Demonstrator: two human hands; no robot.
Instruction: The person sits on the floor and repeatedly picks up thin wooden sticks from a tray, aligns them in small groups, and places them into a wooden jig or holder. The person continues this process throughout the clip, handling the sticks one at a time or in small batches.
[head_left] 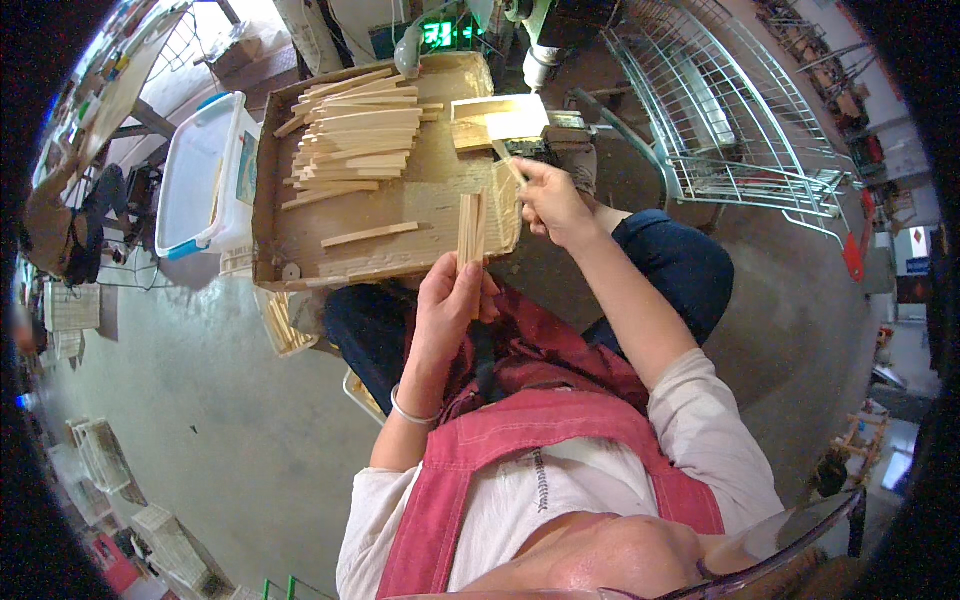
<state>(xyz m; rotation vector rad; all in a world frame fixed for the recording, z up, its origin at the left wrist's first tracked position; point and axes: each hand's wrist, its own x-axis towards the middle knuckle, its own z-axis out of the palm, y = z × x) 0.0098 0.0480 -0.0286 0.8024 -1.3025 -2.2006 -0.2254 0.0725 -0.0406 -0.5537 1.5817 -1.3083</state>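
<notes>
The left hand (pixel 450 300) is closed around a small bundle of thin wooden slats (pixel 470 228), holding them upright by their lower ends so the upper ends stand over the near edge of the cardboard tray (pixel 268 200). The right hand (pixel 548 200), just to the right of the bundle and a little beyond it, pinches a single narrow stick (pixel 507 160) between thumb and fingers, its tip pointing away toward a pale wooden block (pixel 497 118) and the dark fixture (pixel 530 150) beside that. Farther out and to the left of both hands lies a loose heap of more slats (pixel 350 130) on the tray, with one stray slat (pixel 368 235) nearer the left hand. Left of the tray stands a white plastic bin with a blue rim (pixel 200 170); to the right of the right hand is a wire rack (pixel 720 130). The work in hand looks like taking slats one at a time against the block, and doing it well probably means keeping the left grip firm and low so the bundle stays squared, while the right fingers hold the single stick near its end and keep it straight, feeding it without twisting.
</notes>
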